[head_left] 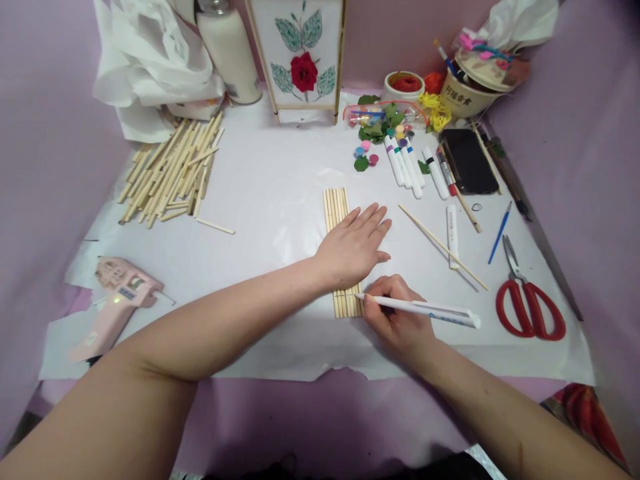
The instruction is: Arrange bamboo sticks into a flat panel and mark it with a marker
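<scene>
Several thin bamboo sticks (336,205) lie side by side as a narrow panel in the middle of the paper-covered table. My left hand (353,247) rests flat across the panel, fingers spread toward the upper right, hiding its middle part. In my right hand (400,313) is a white pen (425,308), its tip at the lower part of the sticks, where faint cross lines show. To the right, a loose stick (443,247) lies across a white pen cap (452,230).
A pink glue gun (125,293) lies left, below a pile of bamboo sticks (170,173). Red-handled scissors (527,293), a blue thin brush (500,233) and a phone (469,161) lie right. Markers (405,167) and a framed rose picture (303,60) are at the back.
</scene>
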Tool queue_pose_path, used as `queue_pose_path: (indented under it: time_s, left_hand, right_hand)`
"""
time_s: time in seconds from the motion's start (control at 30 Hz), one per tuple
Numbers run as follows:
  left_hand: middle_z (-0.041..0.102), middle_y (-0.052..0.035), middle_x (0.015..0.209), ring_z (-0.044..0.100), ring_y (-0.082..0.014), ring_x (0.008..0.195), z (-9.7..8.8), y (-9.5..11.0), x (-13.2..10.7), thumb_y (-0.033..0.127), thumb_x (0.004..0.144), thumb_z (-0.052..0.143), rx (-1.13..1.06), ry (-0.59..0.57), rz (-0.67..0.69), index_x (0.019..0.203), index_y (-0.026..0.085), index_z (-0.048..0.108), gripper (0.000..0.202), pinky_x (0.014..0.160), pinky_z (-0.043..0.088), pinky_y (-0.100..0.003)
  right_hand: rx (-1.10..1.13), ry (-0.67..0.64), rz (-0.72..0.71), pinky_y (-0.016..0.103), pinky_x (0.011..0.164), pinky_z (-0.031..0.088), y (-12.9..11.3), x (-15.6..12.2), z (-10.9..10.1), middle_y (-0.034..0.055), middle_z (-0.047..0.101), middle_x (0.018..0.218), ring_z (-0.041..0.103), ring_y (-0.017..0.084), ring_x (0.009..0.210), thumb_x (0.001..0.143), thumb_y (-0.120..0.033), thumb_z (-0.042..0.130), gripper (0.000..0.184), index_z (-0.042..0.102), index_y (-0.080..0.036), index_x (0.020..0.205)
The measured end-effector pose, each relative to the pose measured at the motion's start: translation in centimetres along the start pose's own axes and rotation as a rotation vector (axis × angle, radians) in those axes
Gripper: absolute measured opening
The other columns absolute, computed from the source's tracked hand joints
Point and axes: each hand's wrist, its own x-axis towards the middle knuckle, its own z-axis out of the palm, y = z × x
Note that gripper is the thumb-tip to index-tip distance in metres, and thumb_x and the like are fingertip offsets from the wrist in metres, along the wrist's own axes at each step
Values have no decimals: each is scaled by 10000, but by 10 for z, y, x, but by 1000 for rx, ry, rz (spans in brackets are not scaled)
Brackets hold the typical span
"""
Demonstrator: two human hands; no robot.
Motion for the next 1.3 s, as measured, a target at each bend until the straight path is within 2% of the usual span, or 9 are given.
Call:
queue_pose_path:
  time_s: [1.3]
  left_hand:
    - [196, -108, 1577, 112, -224, 1469, -1, 0, 1, 441, 972, 390, 0, -7, -1, 1470, 104, 310, 607, 1203, 101, -391]
  right_hand:
    - [12, 2, -12, 260, 533, 355, 1, 0, 0, -26, 496, 658, 456, 108, 557, 851, -141, 538, 156, 423, -215, 776]
